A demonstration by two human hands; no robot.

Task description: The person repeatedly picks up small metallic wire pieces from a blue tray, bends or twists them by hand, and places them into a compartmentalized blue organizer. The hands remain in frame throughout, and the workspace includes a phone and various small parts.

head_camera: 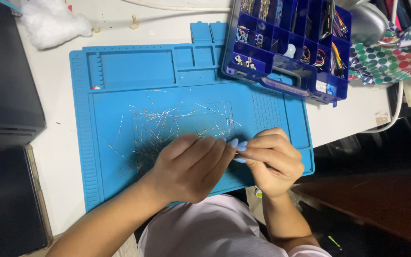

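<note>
Resistors (177, 121) scattered, pointing every way.

A white table (58, 152) stands under even light, dark floor (381, 200) to its right.

Dark, blank rectangular screen (10, 204) lies flat at the counter's near left edge. Small white label (320, 87) and small blue label (331, 89) on the blue organizer box's front rim.
</note>
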